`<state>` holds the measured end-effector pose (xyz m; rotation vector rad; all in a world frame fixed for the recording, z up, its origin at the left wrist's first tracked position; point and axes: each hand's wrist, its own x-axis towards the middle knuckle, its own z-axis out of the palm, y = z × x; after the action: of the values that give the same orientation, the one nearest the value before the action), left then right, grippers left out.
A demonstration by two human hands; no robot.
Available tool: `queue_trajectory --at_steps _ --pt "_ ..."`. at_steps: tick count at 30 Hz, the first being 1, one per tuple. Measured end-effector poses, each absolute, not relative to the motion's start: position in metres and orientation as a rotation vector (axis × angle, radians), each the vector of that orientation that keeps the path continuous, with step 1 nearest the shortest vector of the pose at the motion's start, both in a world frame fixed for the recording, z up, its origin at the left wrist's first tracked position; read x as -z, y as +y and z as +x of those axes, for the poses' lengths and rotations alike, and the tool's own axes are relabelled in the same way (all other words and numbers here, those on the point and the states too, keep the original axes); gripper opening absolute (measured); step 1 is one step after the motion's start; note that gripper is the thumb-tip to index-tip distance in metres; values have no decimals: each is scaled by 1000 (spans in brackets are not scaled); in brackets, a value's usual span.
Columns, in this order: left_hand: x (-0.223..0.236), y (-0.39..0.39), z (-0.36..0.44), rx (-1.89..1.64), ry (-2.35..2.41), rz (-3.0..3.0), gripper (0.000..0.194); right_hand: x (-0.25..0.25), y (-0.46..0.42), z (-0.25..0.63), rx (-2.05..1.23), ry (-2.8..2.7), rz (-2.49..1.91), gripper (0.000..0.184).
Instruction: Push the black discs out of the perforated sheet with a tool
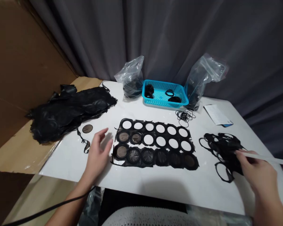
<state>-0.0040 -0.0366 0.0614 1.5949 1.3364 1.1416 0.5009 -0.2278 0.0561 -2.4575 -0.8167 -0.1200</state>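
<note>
A black rubber sheet (157, 144) with rows of round openings lies flat on the white table. White table shows through the upper openings, while thin dark film covers those of the lowest row and two at the left of the middle row. My left hand (99, 152) is open just left of the sheet, thumb and fingers apart, holding nothing. Over on the right, my right hand (259, 172) is closed on a thin white strip (266, 157) that reaches to the frame edge. That hand is beside a heap of black ring-shaped scraps (226, 147).
A thick stack of black rubber sheets (73, 110) covers the left side, near a loose dark disc (87, 128). Behind stand a blue basket (165, 103) with black rings and two plastic bags (133, 78). Thin black rings (185, 116) and a white packet (217, 115) lie at right.
</note>
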Motion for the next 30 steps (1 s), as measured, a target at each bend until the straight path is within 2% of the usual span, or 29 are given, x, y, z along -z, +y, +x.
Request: queue_trajectory --at_steps 3,6,8,10,14,17,23,30 --pt "-77 -35 -22 -1245 1078 882 36 -73 -228 489 106 -590 -2470 16" --pt "-86 -41 -41 -1041 868 690 43 -86 -216 464 254 -591 -2356 12" --pt "-89 -48 -47 -938 961 874 54 -90 -199 443 227 -631 -2200 12" --pt "-88 -52 -45 -833 1172 1199 57 -89 -177 418 20 -710 -2021 17" --pt "-78 -50 -31 -649 1307 1969 35 -83 -122 349 -647 -1059 -1662 27" --pt "-59 -48 -24 -580 1157 2406 34 -76 -82 290 -957 -1371 -1455 22" --pt "-33 -57 -25 -525 1172 2681 37 -55 -25 212 -1052 -1787 -1224 13" --pt "-31 -64 -25 -569 1172 2742 41 -43 -16 204 -1066 -1829 -1208 9"
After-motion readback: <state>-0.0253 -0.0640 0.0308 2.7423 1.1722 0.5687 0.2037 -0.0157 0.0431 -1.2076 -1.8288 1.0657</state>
